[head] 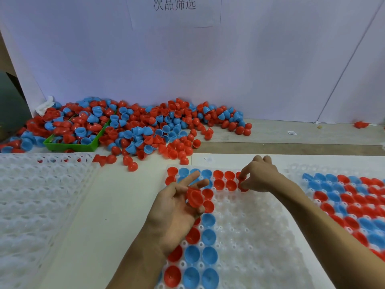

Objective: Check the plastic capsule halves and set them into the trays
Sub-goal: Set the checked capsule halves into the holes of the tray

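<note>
Left hand (175, 207) cups red halves (194, 197) — right hand (258, 176) sets one in the tray (250, 236).

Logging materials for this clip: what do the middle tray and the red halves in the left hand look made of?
Middle tray: thin translucent whitish plastic, glossy highlights on moulded dimples. Red halves in the left hand: opaque, smooth, hard-looking plastic with soft sheen; exact type unclear.

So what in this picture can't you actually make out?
- Head view: the middle tray runs off the bottom edge, and the forearms cover some of its pockets.
- The red halves in the left hand: stacked and blurred, count unclear.
- The green bin: its contents lie buried under the pile.
- Flaws in any half: too small to see.
</note>
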